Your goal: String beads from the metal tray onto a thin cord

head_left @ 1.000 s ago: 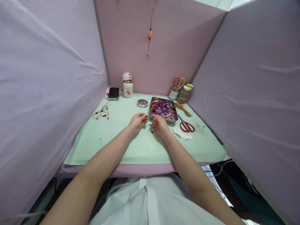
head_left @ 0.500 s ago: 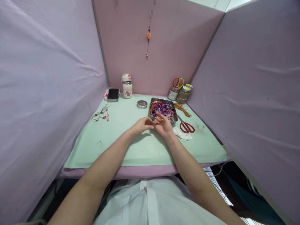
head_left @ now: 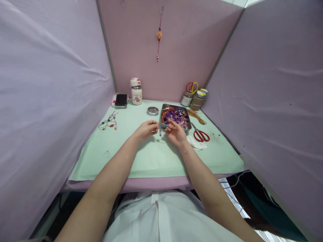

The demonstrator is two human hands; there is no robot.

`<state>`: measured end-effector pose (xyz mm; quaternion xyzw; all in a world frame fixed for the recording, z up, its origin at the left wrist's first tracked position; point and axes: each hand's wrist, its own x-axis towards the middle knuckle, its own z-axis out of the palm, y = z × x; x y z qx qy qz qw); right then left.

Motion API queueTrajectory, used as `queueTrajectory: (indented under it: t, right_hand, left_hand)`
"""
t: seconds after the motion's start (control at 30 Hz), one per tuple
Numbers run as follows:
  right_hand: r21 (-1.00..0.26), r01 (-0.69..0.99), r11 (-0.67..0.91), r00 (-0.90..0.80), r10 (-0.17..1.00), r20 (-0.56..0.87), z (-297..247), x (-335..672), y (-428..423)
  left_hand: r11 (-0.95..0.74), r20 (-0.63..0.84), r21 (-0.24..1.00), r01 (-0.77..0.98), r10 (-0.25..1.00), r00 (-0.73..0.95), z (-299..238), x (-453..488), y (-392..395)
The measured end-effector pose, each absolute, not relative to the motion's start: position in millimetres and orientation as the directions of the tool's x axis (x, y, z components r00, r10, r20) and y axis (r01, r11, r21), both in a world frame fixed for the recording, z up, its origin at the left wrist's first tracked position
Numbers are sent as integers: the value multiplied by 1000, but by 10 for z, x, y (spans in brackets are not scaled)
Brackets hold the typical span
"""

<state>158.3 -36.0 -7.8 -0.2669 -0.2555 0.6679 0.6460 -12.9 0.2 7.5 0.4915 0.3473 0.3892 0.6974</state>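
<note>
My left hand (head_left: 146, 130) is closed in a pinch, its fingertips just left of the bead tray. Opposite it, my right hand (head_left: 176, 133) has curled fingers and a closed pinch in front of the tray's near edge. A few small pale and purplish beads (head_left: 160, 133) hang in the gap between both hands, on a thin string too fine to follow. The metal tray (head_left: 190, 128) behind the hands holds purple, orange and clear beads with some orange cord. Red-handled scissors (head_left: 199, 135) and a crumpled white cloth (head_left: 196, 144) lie right of my right hand.
A round tin (head_left: 152, 111) stands left of the tray. Finished-looking bracelets (head_left: 109, 122), a phone (head_left: 121, 99) and a bottle (head_left: 136, 94) are at left. Jars (head_left: 198, 101), one with scissors (head_left: 187, 99), and brown cord (head_left: 196, 116) sit back right. A beaded pendant (head_left: 159, 35) hangs behind.
My hands have moved apart, the left one shifting left and slightly up. The small beads now show between them. My right hand stays nearly in place.
</note>
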Motion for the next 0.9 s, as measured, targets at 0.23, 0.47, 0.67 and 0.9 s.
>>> queueTrajectory:
  t: [0.23,0.47,0.67,0.9]
  right_hand:
    - [-827,-563,-9,-33,999,11,-171,1552,-366]
    - [-891,-446,80,-35,994,107,-163,1583,-362]
    - [-892,-405,203,-88,962,259,-86,1603,-463]
    - [-866,-416,276,-82,938,338,-122,1654,-446]
  left_hand:
    - [383,-252,871,-309,887,387,61,-231,118]
    - [382,-210,804,-456,899,384,128,-233,101]
    - [402,-175,789,-465,872,456,165,-243,80]
    - [445,-178,768,-460,839,513,159,-226,73]
